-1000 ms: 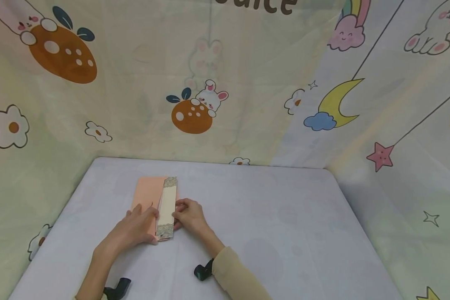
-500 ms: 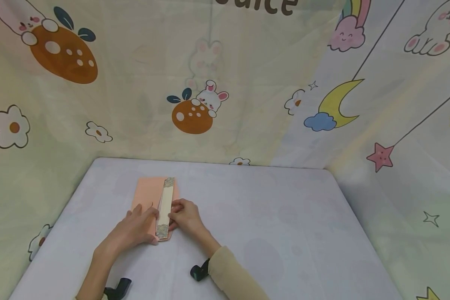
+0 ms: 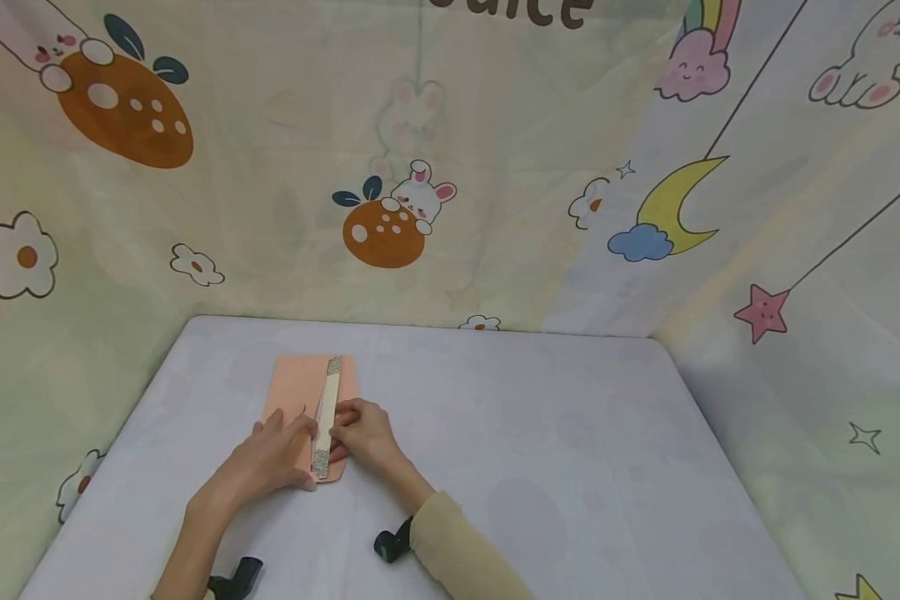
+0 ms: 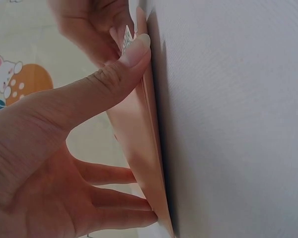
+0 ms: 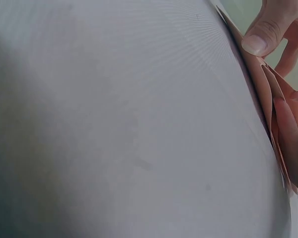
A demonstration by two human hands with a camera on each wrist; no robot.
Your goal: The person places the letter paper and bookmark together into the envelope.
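A peach paper card (image 3: 297, 379) lies left of centre on the table, with a narrow cream leaf (image 3: 328, 408) standing tilted along its middle, patterned at both ends. My left hand (image 3: 273, 450) rests on the card's left part with fingers spread. In the left wrist view its thumb (image 4: 111, 82) presses the near edge of the card, while the other fingers touch the peach surface straight. The right hand (image 3: 367, 433) pinches the free right edge of the cream leaf. Several peach paper layers (image 5: 268, 84) stand apart at the edge in the right wrist view; the right thumb is hidden there.
The white-covered table (image 3: 570, 450) spreads to the right of the card. A printed cloth backdrop (image 3: 270, 192) rises behind the table and at both sides. Black wrist cameras (image 3: 393, 542) sit on both wrists, low over the table.
My right hand has moved left with the cream leaf's edge, which now looks narrower and more upright. More of the peach page shows at the right. The left hand stays in place.
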